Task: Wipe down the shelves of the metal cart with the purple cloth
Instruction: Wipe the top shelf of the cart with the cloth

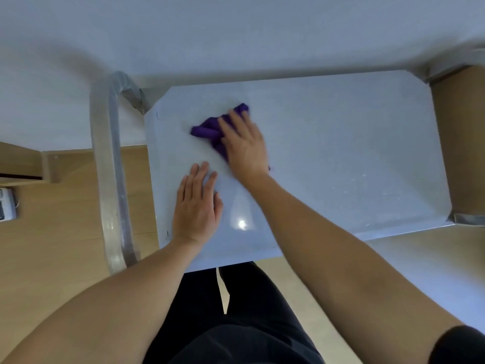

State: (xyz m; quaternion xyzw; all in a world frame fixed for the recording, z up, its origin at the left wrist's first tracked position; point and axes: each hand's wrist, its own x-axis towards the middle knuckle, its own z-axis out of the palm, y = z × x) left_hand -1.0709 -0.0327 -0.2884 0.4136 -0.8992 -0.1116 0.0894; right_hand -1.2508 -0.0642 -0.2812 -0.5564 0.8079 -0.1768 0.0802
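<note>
The metal cart's top shelf [341, 153] is a pale, shiny flat sheet seen from above. A crumpled purple cloth [207, 128] lies on its left-centre part. My right hand [242, 143] presses flat on the cloth, fingers spread over it, covering its right half. My left hand [198, 203] rests flat on the bare shelf nearer to me, fingers together and holding nothing. Lower shelves are hidden under the top one.
The cart's curved tube handle [110, 164] runs down the left side. A white wall [236, 35] stands behind the cart. Wooden floor [52, 245] lies to the left, with a wooden furniture piece [23, 164] and a white device [6, 206]. My dark-trousered legs [236, 324] are below.
</note>
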